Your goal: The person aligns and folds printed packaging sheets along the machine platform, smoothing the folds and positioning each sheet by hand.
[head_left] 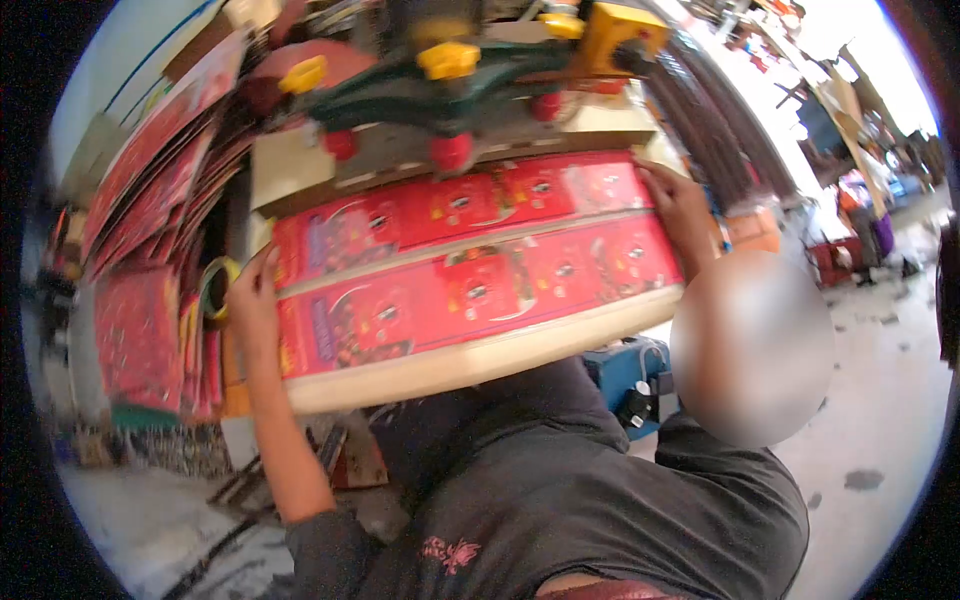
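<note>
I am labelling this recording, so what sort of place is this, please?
Probably a packaging or printing workshop, judging by the green-armed machine, the piled red printed cards and the two red printed strips.

Your pale worktop (490, 368) shows its rounded front edge, and on it lie two long red printed strips (430, 305), side by side with a narrow pale line between them. A stack of red packets (140, 330) sits to the left; you cannot tell whether it shares that surface. At right, your light floor (890, 420) carries dark patches (864, 480).
</note>
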{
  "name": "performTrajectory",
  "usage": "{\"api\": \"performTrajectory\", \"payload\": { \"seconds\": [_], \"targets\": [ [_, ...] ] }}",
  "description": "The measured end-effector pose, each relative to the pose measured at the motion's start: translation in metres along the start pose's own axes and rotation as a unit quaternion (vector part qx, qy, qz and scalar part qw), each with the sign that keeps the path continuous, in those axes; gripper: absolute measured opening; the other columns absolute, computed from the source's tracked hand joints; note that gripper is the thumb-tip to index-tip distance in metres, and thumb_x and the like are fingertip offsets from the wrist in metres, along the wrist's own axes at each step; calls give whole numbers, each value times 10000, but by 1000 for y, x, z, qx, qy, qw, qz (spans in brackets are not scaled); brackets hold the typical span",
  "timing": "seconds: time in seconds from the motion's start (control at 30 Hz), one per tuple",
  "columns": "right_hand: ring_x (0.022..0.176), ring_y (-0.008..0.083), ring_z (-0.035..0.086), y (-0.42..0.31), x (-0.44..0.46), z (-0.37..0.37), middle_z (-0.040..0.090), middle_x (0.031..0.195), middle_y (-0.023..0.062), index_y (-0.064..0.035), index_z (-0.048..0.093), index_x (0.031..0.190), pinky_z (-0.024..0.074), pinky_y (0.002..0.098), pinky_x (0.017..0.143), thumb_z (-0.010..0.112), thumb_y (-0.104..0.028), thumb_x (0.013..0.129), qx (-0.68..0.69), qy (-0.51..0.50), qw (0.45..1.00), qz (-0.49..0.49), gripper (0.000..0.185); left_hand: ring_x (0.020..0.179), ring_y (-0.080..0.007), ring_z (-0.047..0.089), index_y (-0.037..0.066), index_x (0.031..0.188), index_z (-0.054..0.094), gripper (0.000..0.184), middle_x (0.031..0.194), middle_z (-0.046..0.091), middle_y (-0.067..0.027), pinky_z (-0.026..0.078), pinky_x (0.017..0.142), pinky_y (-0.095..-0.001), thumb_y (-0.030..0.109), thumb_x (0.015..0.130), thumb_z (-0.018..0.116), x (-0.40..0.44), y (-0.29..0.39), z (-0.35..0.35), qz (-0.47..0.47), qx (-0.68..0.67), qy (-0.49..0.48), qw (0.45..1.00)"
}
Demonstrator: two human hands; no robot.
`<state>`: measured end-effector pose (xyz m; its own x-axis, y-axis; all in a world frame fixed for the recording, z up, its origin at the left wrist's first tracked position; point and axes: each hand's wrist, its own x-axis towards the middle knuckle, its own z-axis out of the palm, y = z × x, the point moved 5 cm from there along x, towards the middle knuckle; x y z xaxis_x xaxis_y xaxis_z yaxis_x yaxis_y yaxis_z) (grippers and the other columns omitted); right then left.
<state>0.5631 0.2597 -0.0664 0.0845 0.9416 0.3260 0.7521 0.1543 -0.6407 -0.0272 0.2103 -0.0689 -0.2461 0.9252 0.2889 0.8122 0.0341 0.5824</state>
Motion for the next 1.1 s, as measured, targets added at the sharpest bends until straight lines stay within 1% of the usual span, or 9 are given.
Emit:
{"api": "performTrajectory", "payload": {
  "seconds": [0.03,0.13,0.2,0.63,0.87,0.93,1.0,1.07,1.1],
  "targets": [
    [937,207,705,-7,-3,-3,733,1051,157,-85,695,1193,517,303,819,612,-283,973,-27,7,999,23,308,1037,-266,686,31,1206,673,391,1129,693,-199,496,896,-340,343,995,567,0,0,0,1,-8,-2,1000],
    [900,216,714,-11,-2,-6,727,1042,156,-95,708,1166,517,310,798,620,-286,965,-80,11,997,16,290,1052,-282,678,43,1221,670,404,1131,692,-207,496,897,-345,361,1007,546,0,4,1,14,2,-25,1000],
    [866,319,703,-8,-2,-6,725,980,132,-223,731,1143,533,402,767,588,-415,953,-69,28,997,11,305,1066,-285,672,52,1228,672,406,1137,692,-204,495,900,-354,369,1009,543,0,4,-2,11,24,-1,1000],
    [864,332,696,-10,-2,-8,725,951,139,-247,730,1146,528,418,766,577,-418,953,-97,26,995,17,300,1067,-244,672,43,1242,663,415,1170,691,-181,486,914,-334,366,1006,554,-1,8,-3,-8,20,-10,1000],
    [875,336,694,-11,-2,-7,721,973,147,-229,732,1143,525,417,785,587,-404,951,-84,20,996,28,297,1050,-231,673,39,1217,678,392,1143,700,-185,494,890,-331,346,1006,559,-2,7,-3,-4,19,0,1000],
    [889,335,695,-10,-3,-7,721,990,150,-219,731,1145,525,412,800,588,-403,951,-70,21,997,32,303,1016,-227,682,33,1207,679,385,1093,711,-191,498,877,-331,338,1000,570,-2,11,-4,7,8,-2,1000],
    [959,302,702,-2,-1,-3,719,1040,155,-178,724,1158,519,382,857,594,-386,952,-42,22,999,18,320,997,-232,689,32,1199,682,377,1079,711,-197,500,870,-330,331,994,578,-2,12,-2,-5,6,-2,1000],
    [984,180,684,-10,-2,-4,721,1109,147,-67,679,1219,499,299,874,595,-268,980,-27,-7,999,28,323,967,-247,702,34,1179,689,364,1055,708,-206,505,856,-329,325,984,591,-3,6,-2,-9,12,8,1000],
    [996,171,676,-10,-1,-3,719,1119,144,-60,676,1222,494,296,885,589,-261,984,-27,-7,1000,5,323,956,-257,707,36,1168,693,359,1046,706,-210,507,850,-329,325,979,596,-2,3,-3,-3,22,20,1000]
  ]
}}
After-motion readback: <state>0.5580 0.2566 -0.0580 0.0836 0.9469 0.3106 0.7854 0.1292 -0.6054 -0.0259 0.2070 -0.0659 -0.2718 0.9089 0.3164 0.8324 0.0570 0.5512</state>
